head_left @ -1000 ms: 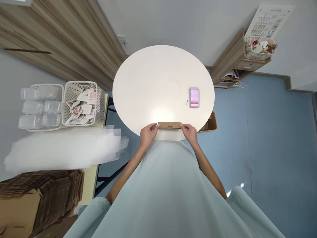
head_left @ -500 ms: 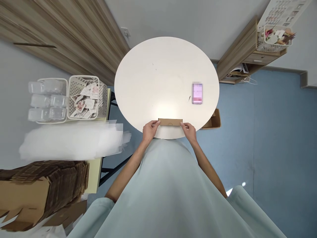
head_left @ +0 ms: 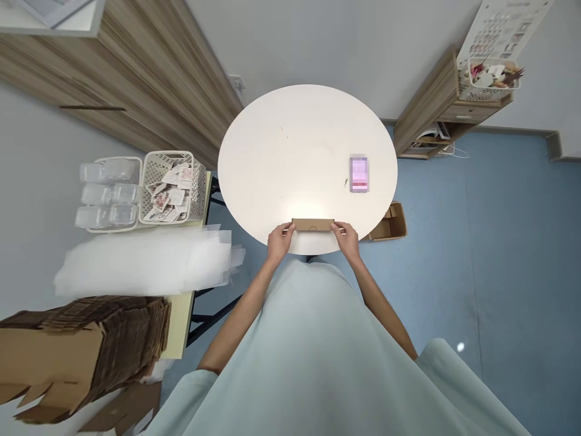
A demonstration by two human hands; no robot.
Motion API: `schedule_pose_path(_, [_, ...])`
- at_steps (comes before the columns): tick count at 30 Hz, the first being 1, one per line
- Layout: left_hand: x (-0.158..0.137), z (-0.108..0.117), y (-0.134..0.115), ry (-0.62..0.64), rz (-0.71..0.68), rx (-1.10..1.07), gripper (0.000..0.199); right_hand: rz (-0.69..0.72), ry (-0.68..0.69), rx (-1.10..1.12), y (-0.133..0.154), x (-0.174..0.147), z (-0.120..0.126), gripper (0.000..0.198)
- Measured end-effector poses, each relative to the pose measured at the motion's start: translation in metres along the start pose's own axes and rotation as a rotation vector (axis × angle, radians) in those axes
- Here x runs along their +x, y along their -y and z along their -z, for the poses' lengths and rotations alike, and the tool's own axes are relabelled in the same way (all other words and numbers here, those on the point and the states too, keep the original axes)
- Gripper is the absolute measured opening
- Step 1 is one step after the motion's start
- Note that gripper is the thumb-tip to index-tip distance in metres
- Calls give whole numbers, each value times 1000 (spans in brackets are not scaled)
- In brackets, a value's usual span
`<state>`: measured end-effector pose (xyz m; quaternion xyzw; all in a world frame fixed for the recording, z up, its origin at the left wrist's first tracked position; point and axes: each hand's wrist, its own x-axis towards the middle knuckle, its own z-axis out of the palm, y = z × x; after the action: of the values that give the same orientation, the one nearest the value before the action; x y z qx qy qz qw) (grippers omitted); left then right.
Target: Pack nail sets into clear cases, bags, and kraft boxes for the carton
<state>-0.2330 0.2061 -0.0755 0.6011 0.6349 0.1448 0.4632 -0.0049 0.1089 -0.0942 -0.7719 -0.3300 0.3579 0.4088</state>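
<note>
A small brown cardboard box (head_left: 313, 224) lies near the front edge of the round white table (head_left: 281, 157). Its narrow side, with a curved tab mark at the bottom middle, faces me. At the box's left end, my left hand (head_left: 279, 240) grips the corner between thumb and fingers. The opposite corner is pinched by my right hand (head_left: 347, 238) in the same way. Farther back on the right of the table rests a phone-shaped thing (head_left: 359, 174), its surface pixelated.
On my left, a side table (head_left: 179, 324) bears a white basket of cards (head_left: 166, 188), clear plastic containers (head_left: 109, 192), a pile of white translucent sheets (head_left: 145, 260) and stacked flattened cardboard (head_left: 122, 345). An open carton (head_left: 394, 223) sits on the floor at right, below a wooden cabinet (head_left: 426, 103).
The camera view has shifted slightly, so the surroundings sit differently in the picture. Both hands keep their hold on the box, which stays at the same place on the table.
</note>
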Motion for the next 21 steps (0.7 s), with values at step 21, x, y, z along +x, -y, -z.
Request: schedule_pose_path(21, [-143, -92, 82, 52, 8, -300, 46, -163, 109, 215, -79, -130, 58, 57])
